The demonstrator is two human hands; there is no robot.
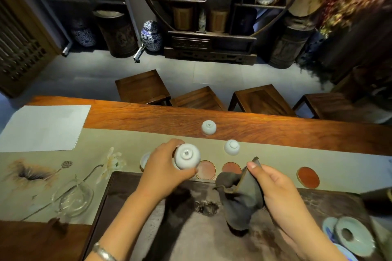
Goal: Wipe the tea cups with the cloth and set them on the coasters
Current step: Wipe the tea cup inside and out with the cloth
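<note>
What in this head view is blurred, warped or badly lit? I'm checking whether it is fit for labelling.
Head view: wide-angle bending curves the long reddish wooden table and the room behind. The top corners are smeared. Light is warm and bright along the table's far edge, dim on the dark stone tea tray, where both hands cast shadows. The white porcelain tea cup in the left hand is sharp.

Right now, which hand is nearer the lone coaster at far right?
Right. The right hand, gripping the cloth, sits just left of that coaster. The left hand, holding an upturned tea cup, is much farther left.
</note>
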